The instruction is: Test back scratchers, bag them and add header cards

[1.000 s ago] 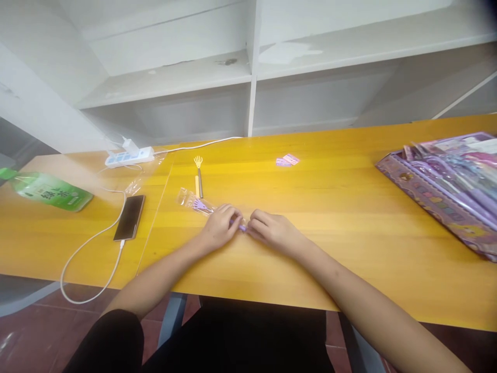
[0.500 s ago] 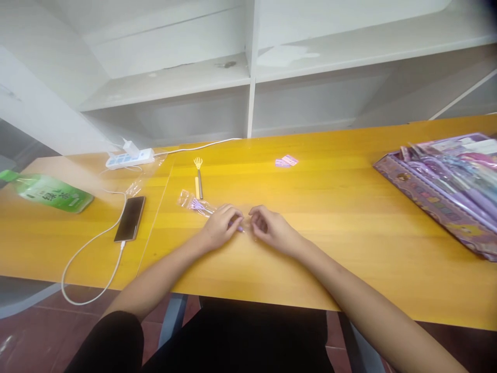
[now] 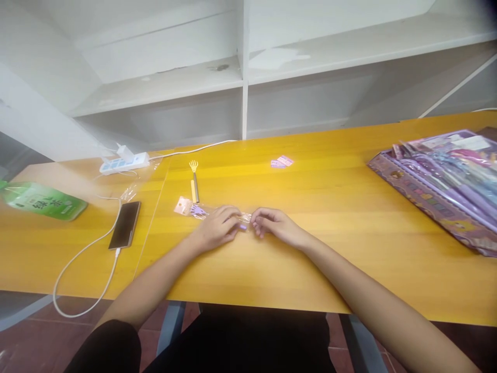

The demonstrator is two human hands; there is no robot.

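A small purple back scratcher (image 3: pixel 198 210) lies in a clear plastic bag (image 3: pixel 246 217) in front of me. The bag's pink header card shows at its left end. My left hand (image 3: pixel 220 227) is curled over the middle of the packaged scratcher, hiding most of its shaft. The purple handle end peeks out by my fingertips. At the bag's right end my right hand (image 3: pixel 274 225) has its thumb and fingers pinched on the plastic. Beyond my left hand lies a yellow back scratcher (image 3: pixel 194 167) with a dark shaft, unwrapped, beside a yellow strip (image 3: pixel 193 191).
Purple-pink cards (image 3: pixel 281 161) lie farther back. At the right stands a patterned box (image 3: pixel 419 198) full of wrapped purple items. To the left are a phone (image 3: pixel 125 225) on a white cable, a green bottle (image 3: pixel 44 201) and a power strip (image 3: pixel 124 163). White shelving rises behind.
My left hand's fingers have flattened over the packaged scratcher, and its header card has turned more into view. My right hand has closed in on the bag's end. The camera view has shifted slightly.
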